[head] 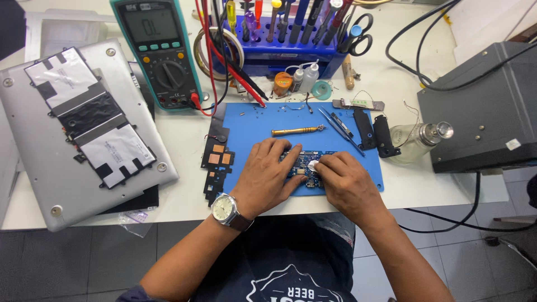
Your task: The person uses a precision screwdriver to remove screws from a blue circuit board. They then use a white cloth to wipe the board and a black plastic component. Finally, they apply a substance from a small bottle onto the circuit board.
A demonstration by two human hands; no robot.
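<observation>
A small blue circuit board (306, 160) lies on a blue work mat (263, 120) near the table's front edge. My left hand (267, 175), with a wristwatch (225, 208) on its wrist, rests flat on the board's left end and holds it down. My right hand (345, 183) pinches a small white wad (313, 165) and presses it onto the board's middle. Much of the board is hidden under both hands.
On the mat lie a brass-handled screwdriver (296, 131), tweezers (340, 128) and two black parts (375, 132). A glass bottle (417, 140) lies to the right, beside a black box (481, 106). A multimeter (159, 50), tool rack (291, 31) and opened laptop shell (78, 123) stand behind and left.
</observation>
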